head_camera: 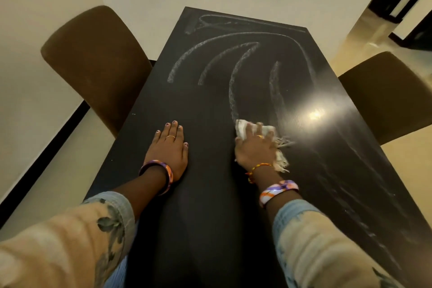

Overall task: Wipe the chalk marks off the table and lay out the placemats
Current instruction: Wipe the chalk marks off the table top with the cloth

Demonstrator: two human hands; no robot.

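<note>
While my left hand (168,147) lies flat on the black table (198,217), fingers spread and palm down with nothing under it, my right hand (254,147) presses a white cloth (243,127) against the tabletop, fingers splayed over the bunched fabric, whose frayed fringe sticks out to the right of my wrist. The cloth sits at the near end of a long curved chalk stroke, one of several chalk marks (231,70) arcing across the far half of the table; another band of chalk runs along the far edge. Fainter streaks trail down the right side of the surface, beside a bright glare of reflected light (315,113). The near-left part of the table, around my left hand, looks clean. A brown upholstered chair (93,65) stands at the table's left side and a second brown chair (383,96) at its right. Patterned bangles circle both my wrists, and my sleeves are pushed up my forearms.
</note>
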